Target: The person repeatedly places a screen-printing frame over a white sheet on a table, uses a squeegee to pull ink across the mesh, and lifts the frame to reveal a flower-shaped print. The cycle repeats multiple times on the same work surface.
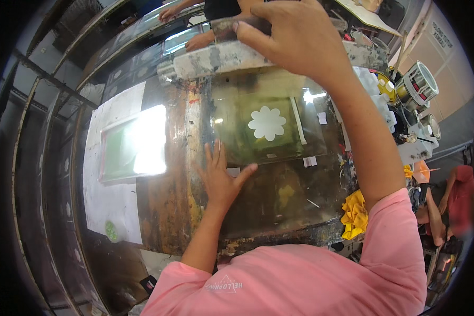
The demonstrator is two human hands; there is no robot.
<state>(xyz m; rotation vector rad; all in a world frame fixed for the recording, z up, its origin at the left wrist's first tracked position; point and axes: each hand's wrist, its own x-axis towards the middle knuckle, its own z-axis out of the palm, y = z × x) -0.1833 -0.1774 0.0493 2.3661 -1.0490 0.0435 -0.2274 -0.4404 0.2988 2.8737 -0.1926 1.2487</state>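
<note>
We list, left to right: pale framed panel [118, 152]; left hand [221, 179], released, fingers spread, palm down; white flower shape [267, 124], ahead and rightward, nearer this hand, no long axis evident; slim white strip [298, 121]; right hand [300, 39], paint-stained bar [216, 60] intervening, grasp we cannot tell; yellow cloth [355, 216].

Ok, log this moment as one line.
left hand: spread at near-left corner of greenish sheet | right hand: at paint-stained bar, grip unclear | sheet: white flower shape | nearby: yellow cloth
</note>
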